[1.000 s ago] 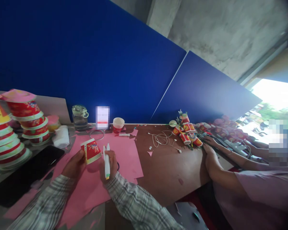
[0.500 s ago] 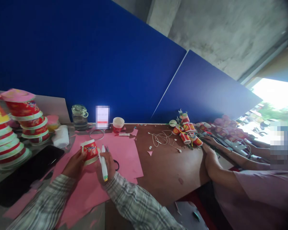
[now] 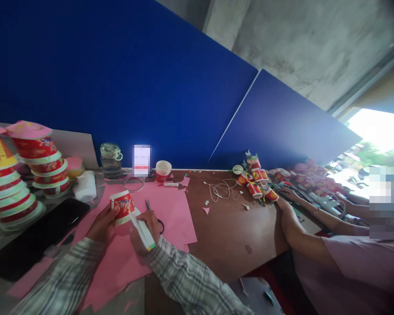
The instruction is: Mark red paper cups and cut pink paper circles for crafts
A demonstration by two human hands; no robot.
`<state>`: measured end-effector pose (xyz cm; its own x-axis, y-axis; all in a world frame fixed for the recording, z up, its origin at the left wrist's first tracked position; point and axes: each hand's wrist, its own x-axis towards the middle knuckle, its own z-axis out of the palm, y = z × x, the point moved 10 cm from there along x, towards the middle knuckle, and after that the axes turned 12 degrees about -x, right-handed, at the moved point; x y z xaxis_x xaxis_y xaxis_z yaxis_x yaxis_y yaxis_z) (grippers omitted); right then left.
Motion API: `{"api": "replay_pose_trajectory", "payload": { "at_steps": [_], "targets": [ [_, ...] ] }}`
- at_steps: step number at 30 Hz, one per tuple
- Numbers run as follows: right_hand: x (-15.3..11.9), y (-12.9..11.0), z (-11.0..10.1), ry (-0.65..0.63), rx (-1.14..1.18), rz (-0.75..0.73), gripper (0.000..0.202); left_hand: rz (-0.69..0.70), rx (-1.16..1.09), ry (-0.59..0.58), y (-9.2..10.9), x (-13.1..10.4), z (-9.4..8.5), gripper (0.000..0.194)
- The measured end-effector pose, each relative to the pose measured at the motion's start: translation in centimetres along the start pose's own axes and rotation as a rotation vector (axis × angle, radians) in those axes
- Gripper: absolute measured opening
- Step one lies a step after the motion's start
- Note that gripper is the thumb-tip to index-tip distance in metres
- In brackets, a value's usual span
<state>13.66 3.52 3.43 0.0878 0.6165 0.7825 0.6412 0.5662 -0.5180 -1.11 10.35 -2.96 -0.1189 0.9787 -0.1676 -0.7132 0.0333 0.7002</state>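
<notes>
My left hand is closed around a red printed paper cup with a white rim, tilted over the pink paper. In my right hand is a white marker with a green and yellow end, slightly blurred. Its upper end is near the cup's lower right edge; whether they touch I cannot tell. Scissors lie on the pink paper, partly hidden by my right hand; a blade tip and dark handle show.
Stacked cups and a black phone are on the left. A glass jar, lit screen and another cup line the blue partition. White earphones and a cup assembly lie near a co-worker's arm.
The marker in my right hand has tilted, its lower end swinging right and its upper end left toward the cup. My left hand still grips the cup. The view has shifted slightly.
</notes>
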Motion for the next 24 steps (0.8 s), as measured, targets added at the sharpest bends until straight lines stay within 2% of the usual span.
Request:
{"api": "replay_pose_trajectory", "payload": {
  "at_steps": [3,8,12,16,19,24],
  "targets": [
    [0.4,-0.5,-0.6,0.039,0.067,-0.044,0.025,-0.024,0.006,0.006,-0.1,-0.1,0.1,0.05],
    [0.7,-1.1,-0.6,0.018,0.075,-0.099,0.024,-0.034,0.018,0.01,-0.1,-0.4,0.4,0.049],
    [0.6,-0.5,-0.6,0.016,0.001,-0.049,0.024,-0.065,0.013,0.003,-0.4,-0.4,0.5,0.052],
    [0.9,-0.4,-0.3,-0.031,-0.022,-0.067,0.026,-0.02,0.02,0.012,-0.1,-0.1,-0.1,0.048],
    [1.3,-0.3,-0.2,-0.061,-0.015,-0.06,0.028,-0.04,0.005,0.017,-0.5,0.2,-0.6,0.046],
    [2.1,0.4,-0.3,-0.096,-0.034,0.026,0.031,-0.062,-0.032,0.083,-0.7,0.3,-1.4,0.05]
  ]
}}
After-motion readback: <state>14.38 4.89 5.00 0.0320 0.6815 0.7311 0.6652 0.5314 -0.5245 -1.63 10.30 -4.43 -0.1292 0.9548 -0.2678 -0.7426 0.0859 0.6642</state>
